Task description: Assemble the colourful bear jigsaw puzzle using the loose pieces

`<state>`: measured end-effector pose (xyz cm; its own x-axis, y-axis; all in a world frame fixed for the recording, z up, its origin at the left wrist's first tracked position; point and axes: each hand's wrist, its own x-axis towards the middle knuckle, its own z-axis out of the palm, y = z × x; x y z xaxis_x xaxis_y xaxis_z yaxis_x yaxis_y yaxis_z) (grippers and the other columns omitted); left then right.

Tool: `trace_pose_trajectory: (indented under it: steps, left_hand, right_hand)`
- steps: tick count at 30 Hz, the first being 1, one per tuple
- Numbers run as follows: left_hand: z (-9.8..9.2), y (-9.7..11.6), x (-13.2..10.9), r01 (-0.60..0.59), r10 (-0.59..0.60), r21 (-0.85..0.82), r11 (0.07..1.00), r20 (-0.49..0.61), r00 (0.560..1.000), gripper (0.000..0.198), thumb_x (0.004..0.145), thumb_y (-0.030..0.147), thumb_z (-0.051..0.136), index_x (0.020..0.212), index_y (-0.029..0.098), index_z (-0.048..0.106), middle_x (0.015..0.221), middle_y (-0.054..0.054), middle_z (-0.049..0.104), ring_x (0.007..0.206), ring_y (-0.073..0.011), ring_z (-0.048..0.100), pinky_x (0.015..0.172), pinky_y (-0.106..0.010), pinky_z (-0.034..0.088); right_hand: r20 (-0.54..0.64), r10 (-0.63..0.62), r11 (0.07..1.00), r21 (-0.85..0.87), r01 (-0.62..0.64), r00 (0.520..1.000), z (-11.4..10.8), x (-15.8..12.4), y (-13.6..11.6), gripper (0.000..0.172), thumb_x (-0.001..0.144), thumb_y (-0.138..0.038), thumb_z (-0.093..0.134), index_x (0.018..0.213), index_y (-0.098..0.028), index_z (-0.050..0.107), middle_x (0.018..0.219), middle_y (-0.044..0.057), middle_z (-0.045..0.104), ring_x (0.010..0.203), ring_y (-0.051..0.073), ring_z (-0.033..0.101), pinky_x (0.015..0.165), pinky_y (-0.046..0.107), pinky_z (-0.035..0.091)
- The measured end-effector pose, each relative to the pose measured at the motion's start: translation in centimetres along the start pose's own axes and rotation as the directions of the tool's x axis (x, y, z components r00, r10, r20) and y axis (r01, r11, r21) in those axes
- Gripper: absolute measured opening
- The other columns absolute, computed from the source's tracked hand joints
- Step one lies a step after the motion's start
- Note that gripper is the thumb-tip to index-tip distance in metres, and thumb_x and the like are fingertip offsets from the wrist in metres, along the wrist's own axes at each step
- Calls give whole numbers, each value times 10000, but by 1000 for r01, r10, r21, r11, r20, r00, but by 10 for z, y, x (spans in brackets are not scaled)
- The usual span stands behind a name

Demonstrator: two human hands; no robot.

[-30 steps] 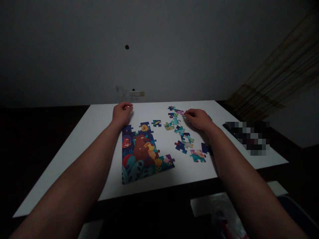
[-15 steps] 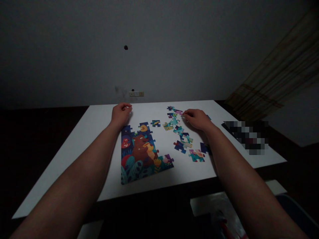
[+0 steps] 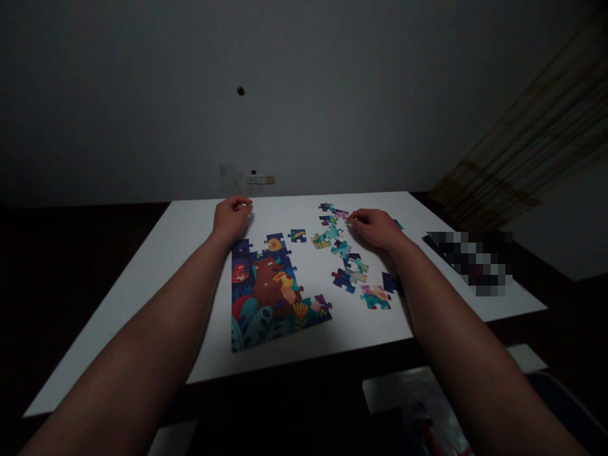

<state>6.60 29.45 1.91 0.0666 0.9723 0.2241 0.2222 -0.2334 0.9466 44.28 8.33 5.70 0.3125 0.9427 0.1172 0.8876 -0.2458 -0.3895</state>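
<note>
A partly assembled jigsaw [image 3: 268,294] showing a brown bear among leaves lies on the white table [image 3: 156,266]. My left hand [image 3: 231,217] rests just beyond its far left corner, fingers curled loosely with nothing visible in them. My right hand [image 3: 375,227] lies among several loose puzzle pieces [image 3: 351,266], its fingertips pinched at a purple piece [image 3: 341,214]. One single piece [image 3: 297,235] sits between the jigsaw and the loose pile.
A blurred dark object [image 3: 472,259] lies near the table's right edge. A wall socket [image 3: 261,179] is on the grey wall behind. A striped curtain [image 3: 527,145] hangs at the right. A pale stool or box [image 3: 403,386] stands below the table's front edge.
Both hands stay nearly still; the right hand's fingertips have crept slightly left onto the purple piece. The view has shifted a little.
</note>
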Motion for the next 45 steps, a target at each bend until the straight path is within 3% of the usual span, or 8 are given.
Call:
trace_pose_trajectory:
  steps: [7,16,23,27,34,45]
  left_hand:
    - [-1,-1,-1,1,-1,12,1000,7,1000,191,803,325,911,965,247,847,732,16,609,722,-202,528,682,-338,426]
    - [0,-5,3,-7,7,26,1000,13,1000,173,800,321,900,951,257,844,729,23,607,698,-197,528,682,-341,434]
    - [0,-3,-1,-61,46,121,991,120,992,149,804,301,875,945,254,863,737,-3,656,725,-224,569,696,-365,442]
    - [-1,0,-3,-46,35,113,993,102,994,139,797,295,880,931,259,865,719,-1,635,726,-231,559,694,-374,436]
    - [-1,0,-3,-41,31,102,994,104,994,150,792,296,880,936,252,869,726,-1,650,714,-218,552,690,-364,437]
    - [0,-4,0,-42,33,100,994,98,995,171,800,300,865,961,243,871,740,-3,673,727,-216,578,697,-350,444]
  right_hand:
    - [11,-21,1000,8,21,1000,1,2,3,311,1237,-268,700,1371,-200,972,1407,184,982,1258,334,895,1123,398,633]
    - [50,-41,999,31,40,998,1,2,0,328,1241,-280,695,1392,-162,962,1320,191,985,1159,312,886,1094,387,625]
    - [45,-70,997,42,68,997,2,0,-4,295,1216,-285,704,1299,-197,973,1255,155,995,1127,303,885,1073,379,643]
    - [39,-81,995,59,79,996,4,1,-3,276,1203,-290,707,1255,-236,973,1271,134,1002,1162,320,896,1084,397,660]
    - [49,-89,993,85,84,995,4,1,-2,325,1210,-280,684,1318,-174,972,1256,175,989,1099,326,892,1089,420,658]
    - [54,-70,994,86,65,996,3,1,-3,308,1223,-275,690,1312,-185,970,1267,162,993,1110,308,889,1097,392,645]
